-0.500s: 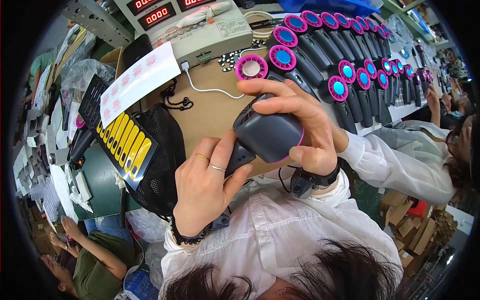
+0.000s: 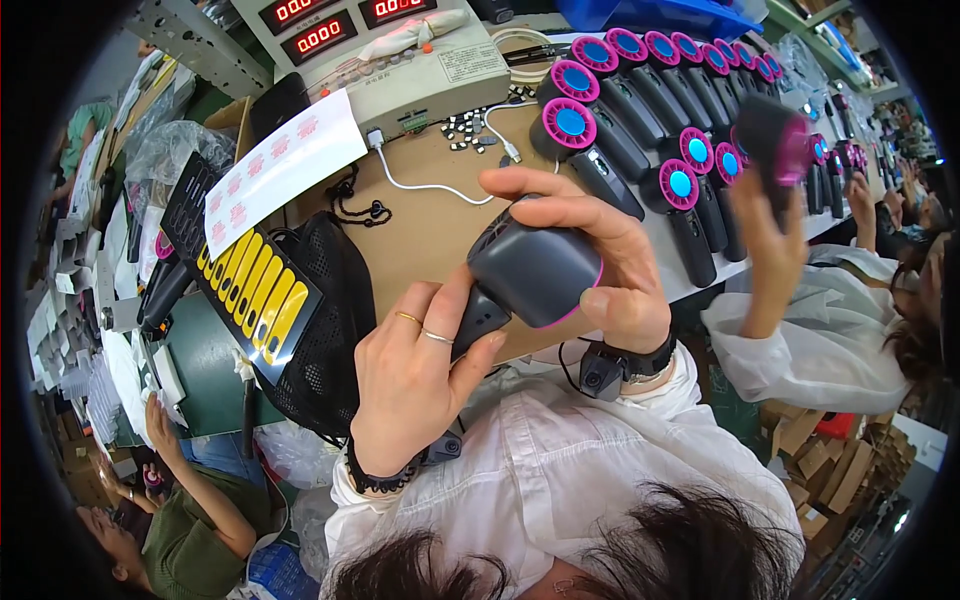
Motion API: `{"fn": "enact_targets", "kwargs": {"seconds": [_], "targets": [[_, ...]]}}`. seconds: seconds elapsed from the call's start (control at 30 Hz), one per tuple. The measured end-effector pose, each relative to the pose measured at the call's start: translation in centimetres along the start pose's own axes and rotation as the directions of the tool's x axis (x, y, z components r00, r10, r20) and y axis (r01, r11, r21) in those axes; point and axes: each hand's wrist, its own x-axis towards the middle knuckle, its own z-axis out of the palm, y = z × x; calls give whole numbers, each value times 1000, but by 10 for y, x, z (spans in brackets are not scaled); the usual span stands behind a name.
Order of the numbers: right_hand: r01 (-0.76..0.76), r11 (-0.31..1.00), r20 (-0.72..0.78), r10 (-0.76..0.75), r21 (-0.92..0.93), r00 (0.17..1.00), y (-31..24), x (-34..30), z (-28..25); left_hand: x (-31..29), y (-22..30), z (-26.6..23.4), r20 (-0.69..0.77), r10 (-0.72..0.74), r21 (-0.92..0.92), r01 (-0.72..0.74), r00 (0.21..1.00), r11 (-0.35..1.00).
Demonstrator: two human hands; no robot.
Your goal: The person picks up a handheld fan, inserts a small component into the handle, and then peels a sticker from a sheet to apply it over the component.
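Observation:
A dark grey handheld fan (image 2: 540, 270) with a pink rim is held between my two hands over the near edge of the table. The fingers of my left hand (image 2: 408, 372) are wrapped around its handle. My right hand (image 2: 625, 265) grips the round head, its thumb by the pink rim and its fingers over the far side. The front face of the head is turned away from view.
Rows of similar fans (image 2: 570, 123) with blue centres lie at the back right. A co-worker's hand (image 2: 770, 240) lifts a blurred fan there. A meter box (image 2: 430, 80), a white cable (image 2: 430, 187), a sticker sheet (image 2: 285, 165) and a black mesh bag (image 2: 335, 300) lie beyond and left.
The silver-centred fan beyond my hands is gone from the table. The co-worker's arm has drawn back to the right and now holds up a fan. My hands have barely moved.

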Motion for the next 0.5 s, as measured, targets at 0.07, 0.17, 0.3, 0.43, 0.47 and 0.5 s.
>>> {"fn": "enact_targets", "kwargs": {"seconds": [0.07,0.17,0.3,0.43,0.47,0.5], "targets": [[9,996,-30,-6,88,1000,5,-1,2,1,1,1,-5,2,9,-2,1000,1000],[31,963,-82,-9,267,997,10,-1,4,2,1,2,-18,-4,32,4,1000,999],[-41,942,-65,66,333,996,13,-4,7,-1,-1,3,-18,-20,37,21,1000,999],[11,937,-125,35,348,991,14,-6,11,0,3,4,-5,-36,43,36,999,998],[-1,938,-135,51,348,990,13,-7,12,0,3,5,-5,-43,37,43,999,998],[-14,939,-142,66,344,988,11,-7,13,0,3,5,-9,-49,28,50,999,998]]}}
